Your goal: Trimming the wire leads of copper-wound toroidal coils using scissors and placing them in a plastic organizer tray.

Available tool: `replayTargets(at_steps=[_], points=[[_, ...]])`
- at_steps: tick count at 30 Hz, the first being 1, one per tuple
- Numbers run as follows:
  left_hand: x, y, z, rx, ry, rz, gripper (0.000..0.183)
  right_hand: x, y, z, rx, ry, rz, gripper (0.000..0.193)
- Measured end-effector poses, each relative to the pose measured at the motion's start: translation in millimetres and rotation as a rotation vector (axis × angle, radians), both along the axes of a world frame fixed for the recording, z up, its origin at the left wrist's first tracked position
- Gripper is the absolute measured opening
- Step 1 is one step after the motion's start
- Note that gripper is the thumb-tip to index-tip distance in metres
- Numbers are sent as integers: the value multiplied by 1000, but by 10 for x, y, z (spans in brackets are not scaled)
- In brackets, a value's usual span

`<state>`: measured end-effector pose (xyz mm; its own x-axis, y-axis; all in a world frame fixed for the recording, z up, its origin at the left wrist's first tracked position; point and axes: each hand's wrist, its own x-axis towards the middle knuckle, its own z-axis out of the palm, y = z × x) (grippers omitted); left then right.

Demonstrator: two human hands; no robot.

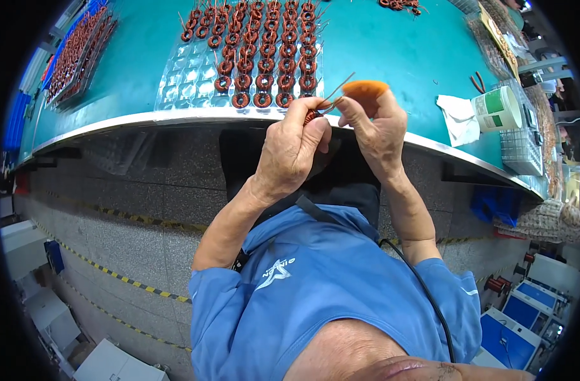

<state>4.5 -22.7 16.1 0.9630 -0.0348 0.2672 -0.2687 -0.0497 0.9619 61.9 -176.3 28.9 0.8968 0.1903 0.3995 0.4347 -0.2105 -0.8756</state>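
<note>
My left hand (291,147) is closed around a toroidal coil (313,117) wound with reddish copper wire, most of it hidden by the fingers. Bare wire leads (344,82) rise from the coil toward the upper right. Close beside them is my right hand (379,127), with its thumb and fingertips at the leads. It also grips an orange rounded piece (366,87), whose exact kind I cannot make out. Just beyond the left hand, rows of similar coils (263,81) fill much of a clear plastic tray (182,82), leads pointing up.
Another stack of coil trays (80,54) stands at the left of the green table (138,57). More coils (401,5) lie at the far edge. To the right are a white cloth (458,120), a white-and-green tub (497,108) and clear trays (521,149).
</note>
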Motion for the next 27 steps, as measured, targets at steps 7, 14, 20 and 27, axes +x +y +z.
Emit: replayTargets(at_steps=[7,14,20,27], points=[[94,66,29,316,-166,82,43,-125,-64,58,293,339,172,29],[111,165,113,379,-280,-51,44,-34,-128,48,350,472,307,26],[126,268,257,575,-403,-194,31,-33,-154,97,330,544,388,25],[89,248,299,745,-479,-164,30,-122,-178,152,203,500,324,24]])
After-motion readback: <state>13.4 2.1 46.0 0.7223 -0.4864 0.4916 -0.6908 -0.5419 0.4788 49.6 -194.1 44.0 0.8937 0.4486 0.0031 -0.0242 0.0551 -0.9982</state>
